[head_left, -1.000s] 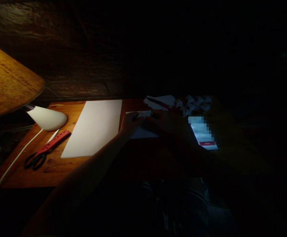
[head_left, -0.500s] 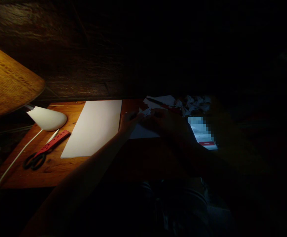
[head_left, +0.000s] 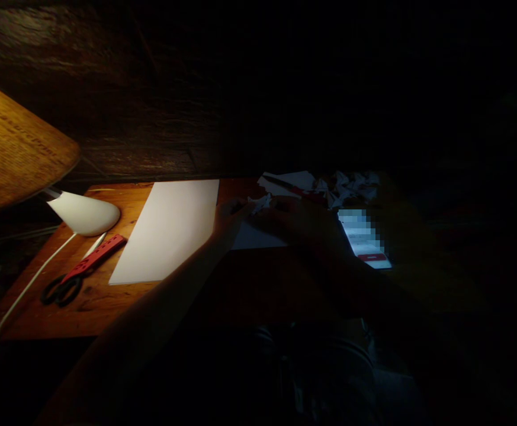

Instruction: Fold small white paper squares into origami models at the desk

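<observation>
Small, angular white paper piece (head_left: 260, 203), thin and sharply creased, sits in the head view between the fingertips of both hands, above a flat white paper sheet (head_left: 258, 238). The left hand (head_left: 230, 214) pinches its near-left side; the right hand (head_left: 287, 216) grips it from the right, though shadow hides the exact finger placing. Just left lies a large, smooth, straight-edged white paper rectangle (head_left: 169, 228) on the glossy, orange-brown wooden table (head_left: 93, 319). Beyond the right hand rest a slim dark blade with a red handle (head_left: 280, 182) and a jumble of pointed, folded white paper pieces (head_left: 351, 188). Nearer stands out a glowing, flat rectangular phone (head_left: 362, 239). Far left are black-looped scissors (head_left: 65, 290) against a flat red strip with dark spots (head_left: 93, 257), and a smooth, rounded white lamp base (head_left: 89, 214) beneath a woven-looking amber shade (head_left: 18, 142).
</observation>
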### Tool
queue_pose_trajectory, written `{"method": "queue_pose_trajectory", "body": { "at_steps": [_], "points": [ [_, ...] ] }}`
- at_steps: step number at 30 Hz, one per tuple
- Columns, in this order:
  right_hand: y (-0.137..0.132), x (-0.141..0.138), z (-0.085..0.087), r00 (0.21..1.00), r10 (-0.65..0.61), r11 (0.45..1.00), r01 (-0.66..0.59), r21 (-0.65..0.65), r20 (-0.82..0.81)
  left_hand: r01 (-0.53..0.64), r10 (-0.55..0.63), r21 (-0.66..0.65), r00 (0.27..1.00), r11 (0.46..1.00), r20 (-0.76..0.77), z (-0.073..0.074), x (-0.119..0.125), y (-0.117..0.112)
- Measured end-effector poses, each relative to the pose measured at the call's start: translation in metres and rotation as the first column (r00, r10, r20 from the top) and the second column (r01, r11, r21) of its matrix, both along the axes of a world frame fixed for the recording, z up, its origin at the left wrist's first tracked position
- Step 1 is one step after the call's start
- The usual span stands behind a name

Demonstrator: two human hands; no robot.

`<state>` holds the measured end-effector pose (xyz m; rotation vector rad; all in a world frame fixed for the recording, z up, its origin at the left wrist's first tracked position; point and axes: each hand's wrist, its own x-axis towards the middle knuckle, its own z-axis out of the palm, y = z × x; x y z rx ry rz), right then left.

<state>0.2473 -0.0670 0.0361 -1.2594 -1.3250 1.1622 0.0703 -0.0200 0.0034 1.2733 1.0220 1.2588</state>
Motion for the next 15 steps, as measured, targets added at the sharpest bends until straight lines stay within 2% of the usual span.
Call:
{"method": "queue_pose_trajectory", "body": {
  "at_steps": [8, 15],
  "points": [
    [0.005, -0.002, -0.006, 0.995, 0.029, 0.999, -0.031, -0.019, -0.094, 0.065, -0.062, 0.036, 0.995, 0.997, -0.074, 0.004, -0.001, -0.004],
    [-0.007, 0.003, 0.02, 0.996, -0.054, 0.998, 0.057, -0.04, 0.076, 0.072, -0.069, 0.034, 0.994, 0.997, -0.084, 0.005, 0.0, -0.003]
  ]
}}
